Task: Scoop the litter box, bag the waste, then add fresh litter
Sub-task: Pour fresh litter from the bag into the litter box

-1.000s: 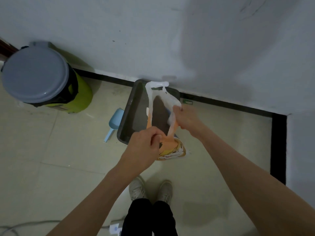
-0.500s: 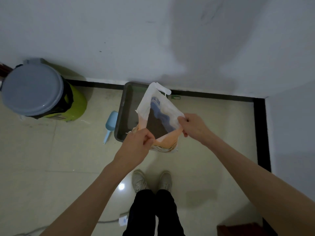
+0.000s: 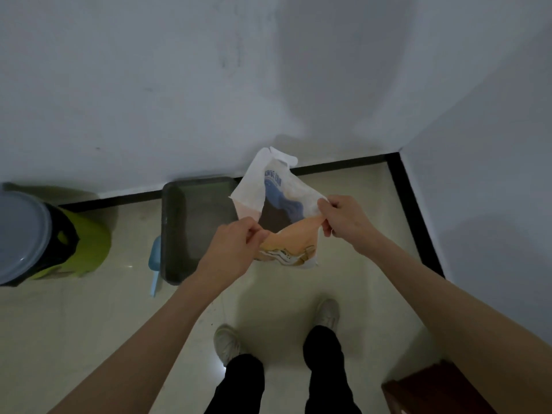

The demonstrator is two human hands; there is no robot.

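Both hands pinch the torn mouth of one litter bag (image 3: pixel 283 201), one grip on each side, holding it apart.

Item 1, left hand (image 3: pixel 236 243): thumb and curled fingers clamp the bag's near, orange edge; forearm reaches forward from the lower left, wrist roughly straight.

Item 2, right hand (image 3: pixel 343 219): thumb and fingers closed on the bag's right edge, knuckles up; forearm runs in from the lower right.

Item 3, litter bag: white, blue and orange, held in the air between the two grips, mouth spread into a dark opening, white torn flap standing up on the far side.

Item 4, litter box (image 3: pixel 191 222): dark grey tray on the floor, just left of and below the left grip, its far end against the wall.

Item 5, scoop (image 3: pixel 155 264): pale blue, on the floor against the tray's left side.

Item 6, bin (image 3: pixel 89 243): green body, grey lid, well left of the grips.

Item 7, shoes (image 3: pixel 227 343): light pair on the tile floor (image 3: pixel 89 324) below the grips, dark trouser legs above them.
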